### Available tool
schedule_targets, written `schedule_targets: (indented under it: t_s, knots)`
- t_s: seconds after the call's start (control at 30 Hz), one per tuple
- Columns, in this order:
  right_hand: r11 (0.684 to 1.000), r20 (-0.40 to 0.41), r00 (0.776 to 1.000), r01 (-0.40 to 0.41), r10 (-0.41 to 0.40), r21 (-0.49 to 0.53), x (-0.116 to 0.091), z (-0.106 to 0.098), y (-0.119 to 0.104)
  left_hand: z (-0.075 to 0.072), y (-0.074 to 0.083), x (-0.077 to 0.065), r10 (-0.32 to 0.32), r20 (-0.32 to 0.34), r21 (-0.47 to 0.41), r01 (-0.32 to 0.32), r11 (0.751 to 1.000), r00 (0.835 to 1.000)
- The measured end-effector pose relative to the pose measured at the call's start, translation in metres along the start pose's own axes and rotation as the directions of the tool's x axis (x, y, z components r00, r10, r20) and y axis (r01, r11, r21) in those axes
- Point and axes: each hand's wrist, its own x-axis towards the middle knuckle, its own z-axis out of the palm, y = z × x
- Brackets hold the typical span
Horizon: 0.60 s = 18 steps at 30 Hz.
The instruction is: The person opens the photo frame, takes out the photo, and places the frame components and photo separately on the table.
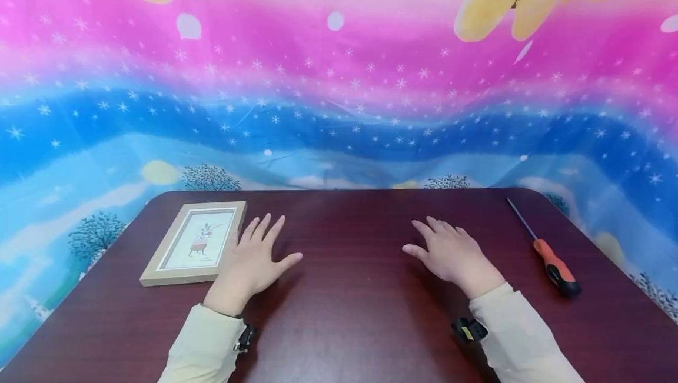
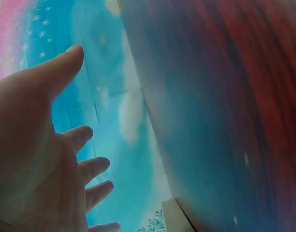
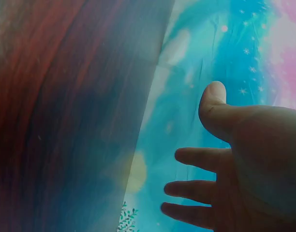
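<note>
My left hand (image 1: 253, 260) hovers over the table with fingers spread and nothing held. It overlaps the right edge of a picture frame (image 1: 153, 265) in the head view. That frame lies flat, with a light wooden border around a print of a plant in a reddish pot on legs. A corner of the picture frame (image 2: 176, 216) shows low in the left wrist view. My right hand (image 1: 454, 253) is also spread and holds nothing. To its right lies a screwdriver (image 1: 553, 265) with an orange and black handle, its shaft pointing to the far side.
The dark reddish-brown table (image 1: 339, 312) has rounded far corners. Behind it hangs a pink and blue cloth (image 1: 328, 89) printed with snowflakes and trees. Both wrists carry black straps (image 1: 469, 330) at the light sleeves (image 1: 521, 330).
</note>
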Motion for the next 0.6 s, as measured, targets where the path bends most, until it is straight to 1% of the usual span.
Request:
schedule_targets:
  t_s: [0.13, 0.37, 0.47, 0.6]
  knots:
    - [1.000, 0.031, 0.999, -0.008, 0.008, -0.010, -0.001, 0.002, -0.005, -0.001, -0.007, 0.000, -0.020, 0.002, -0.014, 0.020, 1.000, 1.000]
    - [1.000, 0.063, 0.998, -0.006, 0.007, -0.015, -0.002, 0.004, -0.012, -0.008, -0.018, 0.004, -0.065, -0.033, -0.027, 0.064, 0.998, 0.997]
    - [1.000, 0.086, 0.996, -0.001, 0.003, -0.016, -0.002, 0.005, -0.015, -0.013, -0.023, 0.003, -0.101, -0.033, -0.037, 0.100, 0.994, 0.994]
    - [1.000, 0.091, 0.996, -0.001, 0.003, -0.024, -0.002, 0.005, -0.017, -0.019, -0.034, 0.000, -0.140, -0.037, -0.049, 0.138, 0.989, 0.989]
